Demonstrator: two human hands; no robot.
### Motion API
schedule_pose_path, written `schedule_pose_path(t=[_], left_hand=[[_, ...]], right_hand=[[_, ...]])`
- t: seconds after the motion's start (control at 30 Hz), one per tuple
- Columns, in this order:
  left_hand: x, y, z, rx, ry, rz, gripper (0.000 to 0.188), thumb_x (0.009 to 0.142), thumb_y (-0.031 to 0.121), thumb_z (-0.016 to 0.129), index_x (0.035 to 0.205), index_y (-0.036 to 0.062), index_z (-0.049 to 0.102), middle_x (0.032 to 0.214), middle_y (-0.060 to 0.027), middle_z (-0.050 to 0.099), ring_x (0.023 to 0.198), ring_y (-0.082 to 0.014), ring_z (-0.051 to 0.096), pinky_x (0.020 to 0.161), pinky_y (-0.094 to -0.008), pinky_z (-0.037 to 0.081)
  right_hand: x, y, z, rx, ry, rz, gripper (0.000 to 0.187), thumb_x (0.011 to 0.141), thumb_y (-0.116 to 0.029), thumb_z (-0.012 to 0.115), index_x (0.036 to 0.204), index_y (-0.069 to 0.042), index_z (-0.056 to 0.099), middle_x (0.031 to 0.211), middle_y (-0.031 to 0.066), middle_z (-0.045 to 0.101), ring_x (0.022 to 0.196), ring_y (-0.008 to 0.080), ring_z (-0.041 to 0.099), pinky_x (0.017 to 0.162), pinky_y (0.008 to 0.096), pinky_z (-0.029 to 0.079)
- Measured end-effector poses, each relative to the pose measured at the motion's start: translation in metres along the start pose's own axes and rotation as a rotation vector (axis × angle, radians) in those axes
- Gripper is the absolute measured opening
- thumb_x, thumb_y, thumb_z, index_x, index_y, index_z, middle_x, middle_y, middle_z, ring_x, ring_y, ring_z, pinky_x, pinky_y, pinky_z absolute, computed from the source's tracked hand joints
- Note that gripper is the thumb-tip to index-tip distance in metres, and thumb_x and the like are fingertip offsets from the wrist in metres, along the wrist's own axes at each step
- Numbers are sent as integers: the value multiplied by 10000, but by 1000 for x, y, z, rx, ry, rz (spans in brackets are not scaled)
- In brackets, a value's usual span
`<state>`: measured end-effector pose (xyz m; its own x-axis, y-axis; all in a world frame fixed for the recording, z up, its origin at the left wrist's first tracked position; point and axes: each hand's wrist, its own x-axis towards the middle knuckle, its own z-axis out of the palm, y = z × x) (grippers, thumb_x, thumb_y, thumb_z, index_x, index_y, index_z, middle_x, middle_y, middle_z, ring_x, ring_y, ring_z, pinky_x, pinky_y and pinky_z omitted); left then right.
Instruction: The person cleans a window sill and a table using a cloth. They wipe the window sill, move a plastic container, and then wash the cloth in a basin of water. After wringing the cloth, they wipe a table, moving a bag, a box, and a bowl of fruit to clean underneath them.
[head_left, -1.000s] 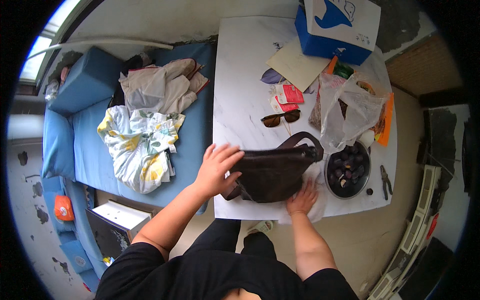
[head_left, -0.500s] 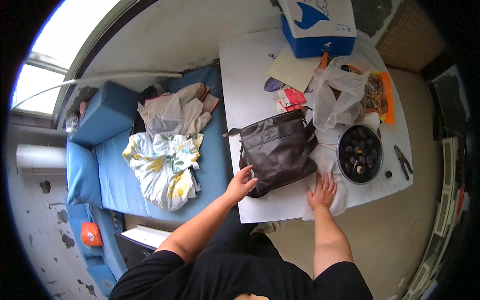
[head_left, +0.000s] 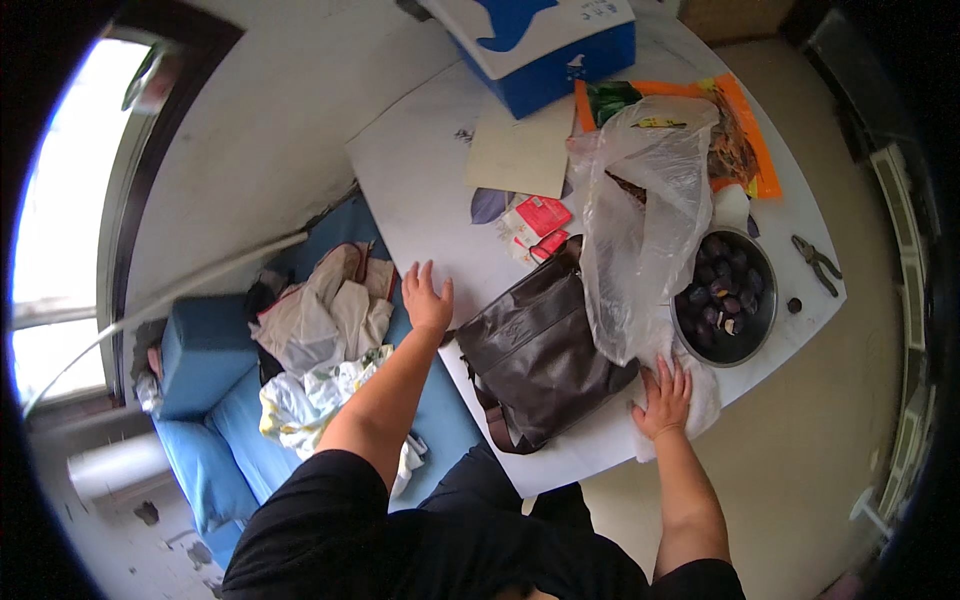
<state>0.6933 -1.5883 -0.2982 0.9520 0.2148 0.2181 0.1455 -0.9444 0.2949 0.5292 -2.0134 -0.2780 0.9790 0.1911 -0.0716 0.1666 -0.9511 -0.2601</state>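
My left hand [head_left: 427, 297] is open, fingers spread, at the left edge of the white table [head_left: 410, 150]. It holds nothing and is just beyond the upper left corner of a dark brown leather shoulder bag [head_left: 550, 350], which lies flat with its strap curled at the near side. My right hand [head_left: 663, 398] rests open, palm down, on a white towel [head_left: 706, 392]. The towel lies between the bag and a round metal bowl [head_left: 735, 352] of dark purple fruit [head_left: 722, 285]. A clear plastic bag [head_left: 640, 230] overlaps the leather bag's right side.
Pliers [head_left: 818, 264] and a small black cap [head_left: 795, 305] lie right of the bowl. Farther back are an orange food packet [head_left: 745, 140], red-and-white packets [head_left: 540, 220], a cream sheet [head_left: 520, 150] and a blue-and-white box [head_left: 560, 65]. Clothes [head_left: 330, 310] lie on a blue sofa [head_left: 225, 375].
My left hand has moved away from the leather bag's near left corner to the table's left edge. The plastic bag reaches nearer over the leather bag. My right hand stays on the towel.
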Motion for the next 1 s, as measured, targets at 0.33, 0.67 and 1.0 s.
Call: schedule_pose_path(t=[0.33,0.67,1.0], left_hand=[[7,3,32,253,-264,-104,707,825,450,481,1391,81,274,1459,-220,159,1347,-412,116,1080,-507,106],[6,-1,39,338,-288,-107,709,856,504,403,1414,103,229,1479,-186,138,1356,-389,110,1084,-487,103],[8,-14,36,261,-248,-107,741,824,484,457,1407,82,242,1468,-215,145,1339,-427,133,1073,-526,116]], right_hand=[[4,4,3,-32,30,23,655,511,-340,719,1124,-162,571,1390,63,309,1287,340,258,1041,537,194],[-4,-7,-4,-28,32,170,699,527,-277,733,1188,-183,528,1374,50,345,1249,324,303,997,498,263],[4,-58,31,-169,310,801,648,637,-202,735,1237,-202,492,1298,57,427,1131,310,420,945,442,352]])
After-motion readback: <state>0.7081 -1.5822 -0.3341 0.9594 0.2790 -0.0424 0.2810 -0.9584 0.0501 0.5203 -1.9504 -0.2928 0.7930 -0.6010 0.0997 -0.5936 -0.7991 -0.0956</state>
